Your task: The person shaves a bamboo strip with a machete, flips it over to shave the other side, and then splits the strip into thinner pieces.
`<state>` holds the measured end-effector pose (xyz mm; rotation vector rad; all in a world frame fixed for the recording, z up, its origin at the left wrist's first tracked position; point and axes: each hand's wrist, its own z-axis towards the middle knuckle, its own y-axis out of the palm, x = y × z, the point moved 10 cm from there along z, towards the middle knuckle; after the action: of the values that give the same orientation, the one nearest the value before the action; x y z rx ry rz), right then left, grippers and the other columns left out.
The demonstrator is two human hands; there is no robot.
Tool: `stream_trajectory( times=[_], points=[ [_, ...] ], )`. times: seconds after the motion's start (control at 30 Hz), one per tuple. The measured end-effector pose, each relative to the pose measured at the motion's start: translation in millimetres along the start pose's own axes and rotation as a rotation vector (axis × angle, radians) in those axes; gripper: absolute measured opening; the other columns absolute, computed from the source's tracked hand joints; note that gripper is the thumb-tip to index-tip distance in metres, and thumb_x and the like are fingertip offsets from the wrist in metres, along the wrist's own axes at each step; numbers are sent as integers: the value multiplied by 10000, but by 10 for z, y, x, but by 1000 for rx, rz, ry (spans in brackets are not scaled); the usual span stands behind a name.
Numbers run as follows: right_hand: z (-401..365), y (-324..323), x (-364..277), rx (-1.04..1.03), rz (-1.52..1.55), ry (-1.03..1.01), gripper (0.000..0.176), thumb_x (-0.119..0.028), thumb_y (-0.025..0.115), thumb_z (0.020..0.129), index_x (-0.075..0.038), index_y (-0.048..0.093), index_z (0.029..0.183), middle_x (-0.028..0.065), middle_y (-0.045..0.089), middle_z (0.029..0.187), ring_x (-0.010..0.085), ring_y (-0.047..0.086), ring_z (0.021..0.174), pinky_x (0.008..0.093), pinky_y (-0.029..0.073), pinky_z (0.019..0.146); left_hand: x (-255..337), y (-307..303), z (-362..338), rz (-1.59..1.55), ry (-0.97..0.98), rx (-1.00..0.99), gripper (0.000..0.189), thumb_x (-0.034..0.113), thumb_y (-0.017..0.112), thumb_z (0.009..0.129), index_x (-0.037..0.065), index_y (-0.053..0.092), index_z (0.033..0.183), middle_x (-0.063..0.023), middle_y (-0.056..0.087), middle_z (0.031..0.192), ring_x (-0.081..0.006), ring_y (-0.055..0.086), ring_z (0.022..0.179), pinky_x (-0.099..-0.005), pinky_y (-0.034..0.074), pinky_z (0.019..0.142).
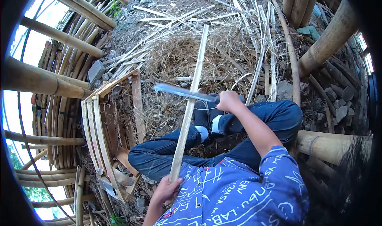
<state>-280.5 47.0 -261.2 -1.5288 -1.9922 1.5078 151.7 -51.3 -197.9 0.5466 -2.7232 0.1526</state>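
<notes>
**Splitting a bamboo strip, seen from the head camera.** The person sits on the ground with both legs in blue jeans point(159, 156) drawn up.

- **Strip:** The left hand point(166, 189), low in the view by the left knee, has its fingers closed round the lower end of a long pale bamboo strip point(187, 118). The strip rises from this hand and slants slightly right, passing over the left leg. Its far tip lies above the heap of dry shavings point(179, 54).
- **Knife:** The right hand point(229, 101) is held out in front of the knees, its fingers clamped on the handle of a knife point(175, 90). The long blade points left and lies nearly level. It crosses the strip at about mid-length and looks to touch it there. Whether the edge has entered the bamboo cannot be told.

**Surroundings**

- Loose split slivers point(262, 46) lie scattered across the shavings and the bare earth beyond.
- Just beside the left leg stands a frame of curved bamboo slats point(99, 130).
- Round bamboo poles point(59, 37) cross the upper left, and stacked canes lie beneath them.
- A thick pole point(330, 146) lies near the right knee.
- Grey stones point(338, 106) are piled along the right edge of the ground.
</notes>
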Motion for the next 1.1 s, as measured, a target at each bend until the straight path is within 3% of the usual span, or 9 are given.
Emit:
stream_trajectory(
  times=[0.1,0.33,0.4,0.47,0.53,0.7,0.9,0.97,1.1],
  points=[
    [2,-28,-41,46,88,-13,331,-229,643,667,9,701,890,236,688,948,378,675,911,447,543,828,291,77,-24,147,148,-5,218,203,676,909,33,572,822,20,522,626,-69,479,509,-254,397,442],
    [-550,227,-544,7,-19,-273,282,-244,669,646,-31,715,825,206,696,842,363,688,822,442,558,769,269,24,175,106,69,-21,244,231,650,932,14,589,838,-21,578,670,-111,574,571,-272,493,512],
    [-640,340,-661,-6,-27,-335,283,-264,679,641,-42,716,813,185,697,827,349,688,799,433,558,751,231,168,212,27,1,-181,262,254,622,949,3,580,890,-43,597,716,-132,596,610,-285,528,559],
    [-681,368,-707,-28,15,-325,287,-267,674,648,-33,712,810,190,696,836,354,686,814,438,555,758,153,169,280,-46,-55,-167,268,256,606,956,-9,571,964,-56,605,746,-153,608,629,-296,547,586],
    [-710,369,-716,-50,67,-305,291,-266,670,650,-28,710,813,197,694,841,360,684,821,441,554,762,361,300,234,-254,58,-214,269,254,604,955,-10,567,991,-56,598,738,-163,606,623,-295,538,572],
    [-770,452,-822,-94,152,-308,314,-323,672,661,-55,710,820,195,689,799,374,676,797,442,551,762,464,403,273,-183,57,-222,218,263,573,974,46,555,967,-2,521,667,-101,516,549,-252,464,495],
    [-611,279,-815,5,-97,-389,263,-250,692,602,-34,716,751,173,703,796,327,700,775,414,564,723,244,366,361,-229,16,-143,251,273,464,1027,102,472,843,61,378,603,-40,337,487,-210,296,431],
    [-378,154,-605,20,-193,-307,306,-254,693,604,-34,722,814,179,707,861,324,700,820,419,563,753,190,315,294,-198,40,-146,248,272,469,1025,104,469,842,59,378,610,-40,341,495,-205,302,433],
    [90,-139,97,68,-4,33,319,-218,629,662,-2,713,881,223,696,946,353,687,901,428,553,806,202,301,126,-166,49,-115,240,264,468,1025,110,462,840,59,378,613,-37,331,491,-200,298,428]
  ],
)
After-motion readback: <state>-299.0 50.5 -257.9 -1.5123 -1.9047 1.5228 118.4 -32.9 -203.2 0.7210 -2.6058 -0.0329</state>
